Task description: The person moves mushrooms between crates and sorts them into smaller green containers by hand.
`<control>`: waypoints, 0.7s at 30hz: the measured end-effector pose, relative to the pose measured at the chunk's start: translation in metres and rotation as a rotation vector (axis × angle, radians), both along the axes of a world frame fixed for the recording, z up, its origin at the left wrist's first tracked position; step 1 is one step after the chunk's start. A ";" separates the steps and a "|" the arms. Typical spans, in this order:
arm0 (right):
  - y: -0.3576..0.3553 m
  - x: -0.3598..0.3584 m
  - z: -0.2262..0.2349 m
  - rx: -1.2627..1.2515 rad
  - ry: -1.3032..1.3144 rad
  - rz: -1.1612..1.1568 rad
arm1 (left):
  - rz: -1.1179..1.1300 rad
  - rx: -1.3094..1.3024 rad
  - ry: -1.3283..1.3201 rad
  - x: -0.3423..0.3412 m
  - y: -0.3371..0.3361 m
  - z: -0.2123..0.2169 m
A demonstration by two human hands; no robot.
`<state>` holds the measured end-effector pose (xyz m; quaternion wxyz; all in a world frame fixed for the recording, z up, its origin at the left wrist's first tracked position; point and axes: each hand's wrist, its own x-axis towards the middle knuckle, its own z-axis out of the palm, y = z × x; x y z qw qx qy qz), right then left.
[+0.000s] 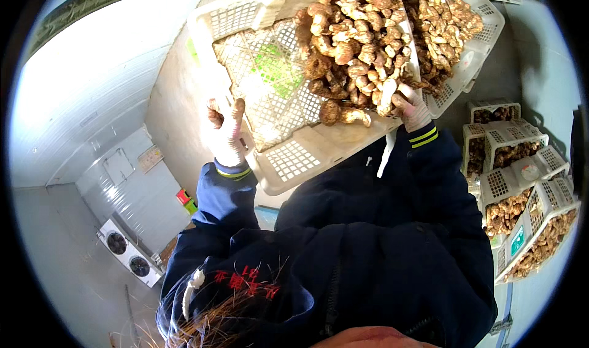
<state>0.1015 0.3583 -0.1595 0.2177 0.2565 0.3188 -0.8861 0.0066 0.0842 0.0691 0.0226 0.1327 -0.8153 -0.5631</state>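
Observation:
My left hand, in a whitish glove with brown-stained fingertips, is at the left rim of a white plastic crate. Its thumb and bent fingers appear to close on that rim, though glare blurs the spot. A heap of brown-capped mushrooms fills the crate's right side; its mesh floor shows on the left. By the near right corner, my right hand, also gloved, has its fingers closed at a pale-stemmed mushroom, partly hidden among the others. One larger mushroom lies on its side along the near edge.
A second mushroom-filled crate adjoins on the right. Several stacked crates of mushrooms stand lower right. At left, a white unit with two fans is by the panelled wall. A red and green object sits near it.

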 end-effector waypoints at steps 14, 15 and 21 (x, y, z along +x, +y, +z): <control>0.015 -0.028 0.006 -0.117 0.211 -0.093 | 0.000 -0.002 -0.033 -0.001 0.005 0.005; 0.016 -0.027 0.005 -0.086 0.226 -0.101 | 0.007 0.050 -0.027 -0.002 0.006 0.004; 0.014 -0.025 0.005 0.093 0.198 -0.240 | -0.023 -0.085 -0.041 0.000 -0.013 -0.005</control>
